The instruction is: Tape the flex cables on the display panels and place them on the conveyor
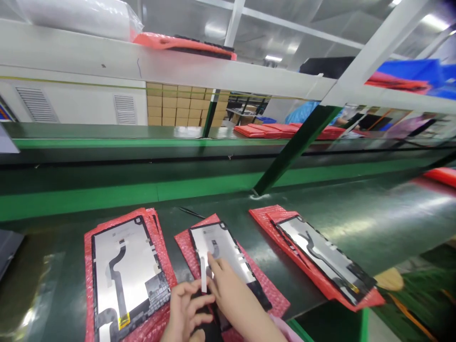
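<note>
A narrow white strip [204, 274] stands up between my hands over the middle display panel [228, 251]. My right hand [230, 287] reaches in from the right with its thumb and fingers closed at the strip. My left hand [188, 306] is beside it, fingers bent and apart, the index fingertip touching the strip's lower end. This silver-backed panel has a black border and lies on red bubble wrap [278, 297]. My hands cover its lower part, where something black shows below them.
Similar panels with dark ribbon cables lie on red bubble bags: one panel [124, 270] at left, another panel [320, 251] at right. Black tweezers [191, 212] lie behind the middle one. A green post [295, 152] rises from the bench [384, 209]; a white shelf [89, 52] runs above.
</note>
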`<state>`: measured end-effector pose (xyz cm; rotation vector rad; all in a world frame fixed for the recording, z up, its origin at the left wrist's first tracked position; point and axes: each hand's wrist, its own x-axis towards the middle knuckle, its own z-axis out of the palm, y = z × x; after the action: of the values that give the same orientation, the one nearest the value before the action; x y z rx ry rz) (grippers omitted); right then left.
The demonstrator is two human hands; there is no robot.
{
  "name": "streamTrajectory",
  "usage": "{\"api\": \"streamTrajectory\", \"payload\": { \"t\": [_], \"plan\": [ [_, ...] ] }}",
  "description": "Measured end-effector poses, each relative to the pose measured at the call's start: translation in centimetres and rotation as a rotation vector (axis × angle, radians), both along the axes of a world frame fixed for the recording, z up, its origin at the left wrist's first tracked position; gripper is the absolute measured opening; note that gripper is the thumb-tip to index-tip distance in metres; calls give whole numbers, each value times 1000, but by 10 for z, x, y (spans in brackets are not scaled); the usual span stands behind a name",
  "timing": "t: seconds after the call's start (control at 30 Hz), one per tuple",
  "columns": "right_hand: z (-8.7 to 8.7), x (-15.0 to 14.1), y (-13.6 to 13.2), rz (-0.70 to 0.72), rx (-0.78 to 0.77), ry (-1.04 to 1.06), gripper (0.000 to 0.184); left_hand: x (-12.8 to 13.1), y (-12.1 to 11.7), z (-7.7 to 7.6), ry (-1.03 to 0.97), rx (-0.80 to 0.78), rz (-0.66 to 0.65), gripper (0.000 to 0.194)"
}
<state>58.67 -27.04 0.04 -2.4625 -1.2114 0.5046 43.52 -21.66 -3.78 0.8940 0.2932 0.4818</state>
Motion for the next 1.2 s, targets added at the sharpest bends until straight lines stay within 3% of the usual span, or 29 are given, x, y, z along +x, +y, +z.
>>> {"api": "streamTrajectory", "payload": {
  "t": [0.1,0.2,0.3,0.4,0.47,0.57,0.63,0.77,0.97,1.2],
  "plan": [
    [4,18,-25,24,294,469,42,3,-4,-11,-67,118,6,49],
    [9,36,-36,-28,293,923,54,6,-10,-19,-93,262,-26,56],
    [16,51,-30,-34,305,1043,53,12,-20,-22,-95,374,-55,60],
    [20,72,-19,-29,407,876,48,18,-27,-20,70,534,-2,64],
    [16,86,-13,-24,413,702,44,21,-28,-16,257,762,70,61],
    [-1,93,-5,71,294,553,33,23,-25,-12,469,1093,163,52],
    [-13,89,-2,153,210,494,22,24,-22,-11,560,1215,177,52],
    [-24,76,2,195,108,328,11,25,-17,-10,690,1401,76,58],
    [-18,69,7,166,49,190,11,34,-18,-12,899,1648,-29,55],
    [-29,67,22,113,190,77,6,37,-20,-14,973,1670,-70,57]
  ]
}}
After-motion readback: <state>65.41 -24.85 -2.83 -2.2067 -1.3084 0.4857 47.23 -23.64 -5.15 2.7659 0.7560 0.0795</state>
